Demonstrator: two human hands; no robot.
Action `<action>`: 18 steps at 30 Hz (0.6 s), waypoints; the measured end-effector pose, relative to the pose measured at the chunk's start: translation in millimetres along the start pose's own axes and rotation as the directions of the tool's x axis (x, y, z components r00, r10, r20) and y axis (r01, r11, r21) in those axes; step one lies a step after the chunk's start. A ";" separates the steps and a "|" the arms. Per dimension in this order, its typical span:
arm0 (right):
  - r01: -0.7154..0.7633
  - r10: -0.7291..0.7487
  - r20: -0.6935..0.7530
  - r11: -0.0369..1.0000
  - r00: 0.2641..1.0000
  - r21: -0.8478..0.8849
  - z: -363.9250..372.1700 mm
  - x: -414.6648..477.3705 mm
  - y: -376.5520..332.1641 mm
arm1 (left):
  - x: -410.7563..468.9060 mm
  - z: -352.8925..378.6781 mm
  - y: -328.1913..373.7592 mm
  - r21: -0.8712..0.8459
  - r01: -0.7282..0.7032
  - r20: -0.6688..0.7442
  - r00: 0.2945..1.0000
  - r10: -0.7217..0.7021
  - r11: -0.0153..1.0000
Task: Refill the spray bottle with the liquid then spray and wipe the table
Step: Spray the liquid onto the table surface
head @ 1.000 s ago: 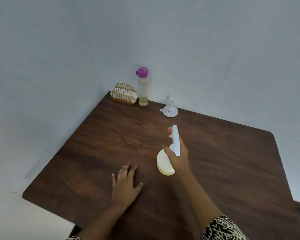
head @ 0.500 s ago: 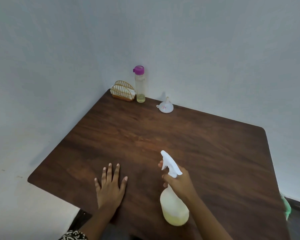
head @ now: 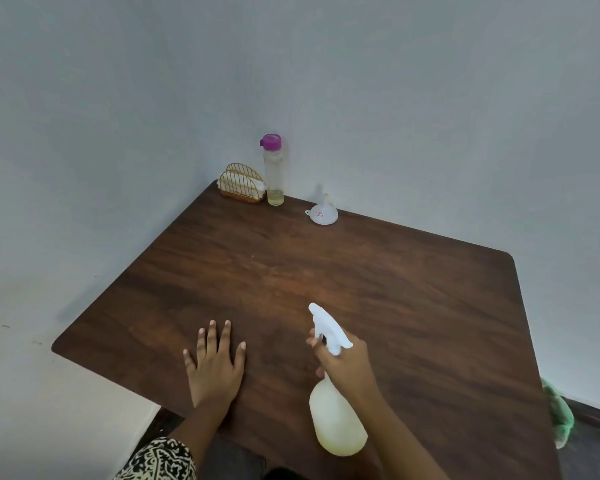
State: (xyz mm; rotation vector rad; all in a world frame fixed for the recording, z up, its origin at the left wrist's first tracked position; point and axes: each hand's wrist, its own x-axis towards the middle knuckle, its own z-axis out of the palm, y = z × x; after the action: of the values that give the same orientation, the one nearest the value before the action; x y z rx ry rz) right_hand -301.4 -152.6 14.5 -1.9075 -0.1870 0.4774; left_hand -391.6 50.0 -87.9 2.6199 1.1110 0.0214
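1. A dark wood-grain table (head: pixel 413 289) is seen from above, set into a corner of pale walls.
2. The spray bottle (head: pixel 336 420) is held above the near part of the table by the right hand (head: pixel 347 363), which is wrapped around its neck just below the white trigger head (head: pixel 328 329). The nozzle is pointed away from the person, toward the middle of the table.
3. Pale yellowish liquid is visible in the translucent body of the spray bottle; its level cannot be judged reliably through the cloudy plastic.
4. Fingertips of the right hand are seen at the front of the trigger head, apparently on the trigger.
5. The left hand (head: pixel 215 365) is laid flat, palm down, on the table to the left of the spray bottle, with fingers spread and nothing grasped.
6. A tall clear bottle (head: pixel 274 174) with a purple cap is stood upright in the far corner, with a little yellowish liquid at its bottom.
7. Just beside it on the left, a gold wire napkin holder (head: pixel 241 185) with white napkins is placed.
8. A white funnel (head: pixel 323 213) is set mouth down, spout up, to the right of the clear bottle, near the far edge.
9. A patterned black-and-white sleeve (head: pixel 160 460) is seen at the lower edge.
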 end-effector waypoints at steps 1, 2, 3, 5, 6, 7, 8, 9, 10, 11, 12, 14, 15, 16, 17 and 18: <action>0.007 -0.007 0.032 1.000 0.999 -0.019 -1.6 -1.8 0.7 | -0.1 -0.2 0.3 0.000 0.000 -0.002 1.000 0.000 1.000; 0.016 -0.014 0.061 0.999 0.998 -0.035 -3.4 -3.5 1.6 | -0.3 -0.5 0.6 0.001 0.000 -0.005 1.000 0.000 1.000; 0.019 -0.014 0.085 0.998 0.996 -0.053 -5.4 -5.0 3.2 | -0.3 -0.7 0.8 0.000 0.001 -0.007 1.000 -0.001 1.000; 0.007 0.003 0.106 0.996 0.994 -0.089 -8.4 -7.7 5.6 | 0.1 -1.2 0.4 -0.002 0.005 -0.010 1.000 -0.005 1.000; -0.003 0.013 0.102 0.995 0.995 -0.098 -9.5 -8.4 7.0 | 0.4 -1.0 0.3 -0.002 0.005 -0.012 1.000 -0.005 1.000; -0.009 0.019 0.094 0.995 0.995 -0.102 -10.7 -8.8 8.3 | 0.2 -0.5 0.3 0.000 0.005 -0.013 1.000 -0.005 1.000; -0.011 0.021 0.086 0.994 0.996 -0.109 -11.5 -8.6 9.1 | 0.4 -0.5 0.6 0.002 0.004 -0.015 1.000 -0.004 1.000; -0.008 0.018 0.078 0.992 0.997 -0.126 -12.5 -8.6 9.0 | 0.5 0.0 0.2 0.003 0.003 -0.018 1.000 -0.003 1.000; -0.007 0.017 0.070 0.989 0.997 -0.150 -13.3 -8.4 9.0 | 0.6 0.3 -0.2 0.004 0.003 -0.020 1.000 -0.003 1.000; -0.006 0.016 0.058 0.985 0.998 -0.171 -14.2 -8.4 8.9 | 0.8 0.8 -0.4 0.002 0.003 -0.021 1.000 -0.003 1.000; -0.007 0.015 0.043 0.984 0.999 -0.179 -14.7 -8.4 9.2 | 0.6 0.9 -0.5 0.000 0.003 -0.023 1.000 -0.003 1.000; -0.010 0.015 0.031 0.984 0.999 -0.177 -14.9 -8.1 9.8 | 0.3 0.9 -0.6 0.000 0.003 -0.023 1.000 -0.003 1.000; -0.007 0.013 0.033 0.984 0.999 -0.177 -14.8 -8.5 9.8 | 0.3 0.9 -0.3 0.001 0.003 -0.024 1.000 -0.003 1.000; -0.008 0.014 0.031 0.985 0.999 -0.175 -14.4 -8.7 10.3 | 0.4 0.7 -0.2 0.000 0.001 -0.026 1.000 -0.001 1.000; -0.009 0.014 0.024 0.986 1.000 -0.167 -14.4 -9.1 10.6 | 0.3 0.6 -0.1 -0.003 -0.002 -0.028 1.000 0.002 1.000; -0.007 0.010 0.016 0.987 1.000 -0.158 -14.5 -9.3 11.2 | 0.4 0.5 -0.2 -0.003 -0.004 -0.030 1.000 0.004 1.000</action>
State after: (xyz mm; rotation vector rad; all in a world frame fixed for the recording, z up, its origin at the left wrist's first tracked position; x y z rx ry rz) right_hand -304.9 -172.5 11.0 -2.0604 -0.2334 0.4964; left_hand -391.4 50.3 -88.5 2.6275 1.1146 0.0628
